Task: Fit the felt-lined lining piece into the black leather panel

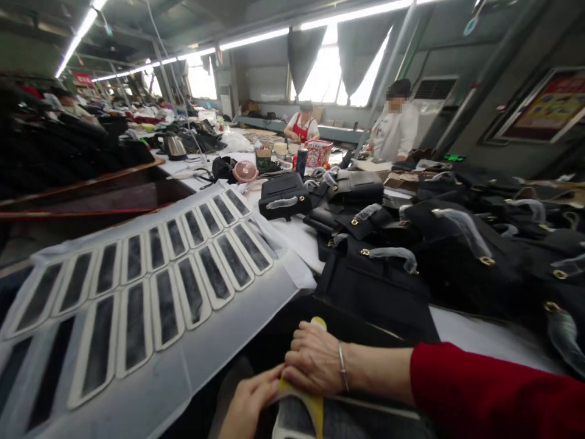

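At the bottom centre, my right hand [313, 360], with a bracelet and a red sleeve, is closed around a yellow strip [319, 416]. One end of the strip sticks out above the knuckles, and its lower part curves over a dark panel with a pale border [292, 417]. My left hand [249, 399] is close beside, its fingertips meeting the right hand's fingers at the panel's upper edge. It seems to pinch that edge; its thumb is hidden. Similar pale-bordered dark panels [134, 326] lie in two rows on a white sheet [201, 360] to the left.
Black bags [375, 286] with plastic-wrapped handles crowd the right side. A pink fan [245, 171], a kettle [174, 146] and a patterned bag [319, 152] stand farther back. Two people [301, 125] are beyond the table. Dark goods fill a rack [82, 186] at left.
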Demonstrator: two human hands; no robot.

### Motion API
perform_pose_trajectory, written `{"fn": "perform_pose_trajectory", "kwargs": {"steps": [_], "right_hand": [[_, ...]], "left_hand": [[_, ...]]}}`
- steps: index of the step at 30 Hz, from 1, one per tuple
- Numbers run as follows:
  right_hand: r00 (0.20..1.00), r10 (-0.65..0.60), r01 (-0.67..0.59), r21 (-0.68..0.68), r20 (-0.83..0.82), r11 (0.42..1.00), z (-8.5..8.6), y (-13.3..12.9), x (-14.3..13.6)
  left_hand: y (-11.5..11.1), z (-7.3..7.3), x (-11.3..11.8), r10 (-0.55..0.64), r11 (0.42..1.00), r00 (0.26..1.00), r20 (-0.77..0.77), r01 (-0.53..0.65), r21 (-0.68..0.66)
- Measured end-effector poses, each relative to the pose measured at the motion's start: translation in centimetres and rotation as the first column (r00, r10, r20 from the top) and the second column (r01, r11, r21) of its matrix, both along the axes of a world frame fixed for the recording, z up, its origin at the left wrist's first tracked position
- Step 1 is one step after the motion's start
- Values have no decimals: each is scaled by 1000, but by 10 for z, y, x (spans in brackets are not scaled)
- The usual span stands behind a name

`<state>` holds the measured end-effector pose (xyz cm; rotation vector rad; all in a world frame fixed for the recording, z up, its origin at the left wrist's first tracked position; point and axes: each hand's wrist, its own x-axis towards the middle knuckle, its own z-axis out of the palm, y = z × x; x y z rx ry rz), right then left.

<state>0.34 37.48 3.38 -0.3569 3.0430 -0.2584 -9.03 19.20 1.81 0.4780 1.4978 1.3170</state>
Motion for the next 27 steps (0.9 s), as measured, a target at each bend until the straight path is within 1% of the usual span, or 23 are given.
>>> {"fn": "perform_pose_trajectory", "kwargs": {"steps": [2,4,6,7,9,11,13,15,17,19,21,24,27], "right_hand": [[999,-14,16,-74,37,997,3,4,4],[995,-41,53,-144,90,988,6,12,10],[984,-94,125,-207,153,970,9,21,18],[973,-139,182,-237,187,954,11,26,22],[929,-260,334,-294,263,896,12,33,28],[861,-369,486,-352,349,800,12,35,29],[803,-405,580,-416,439,700,10,32,23],[776,-360,614,-489,518,620,7,26,14],[765,-273,622,-560,583,547,5,19,4],[754,-186,630,-614,630,475,4,13,-3],[739,-130,646,-642,661,413,1,9,-7],[718,-108,674,-650,687,351,-6,4,-9],[709,-94,687,-655,699,314,-13,-2,-10]], "left_hand": [[-1,-8,-1,22,999,996,92,-25,32],[-2,-13,-1,40,998,989,143,-46,42],[-2,-15,0,44,998,986,158,-51,34],[-2,-16,0,42,998,985,166,-48,32],[-1,-15,1,37,999,984,177,-43,28],[0,-13,3,37,999,982,187,-43,28],[1,-9,4,35,999,980,195,-42,31],[2,-5,6,35,998,979,203,-44,38],[2,-2,6,28,998,981,192,-39,54],[1,2,7,10,997,988,153,-21,71],[2,5,8,-3,998,996,92,-3,68],[4,10,10,19,998,998,57,-22,61],[8,12,13,63,997,997,46,-66,51]]}}
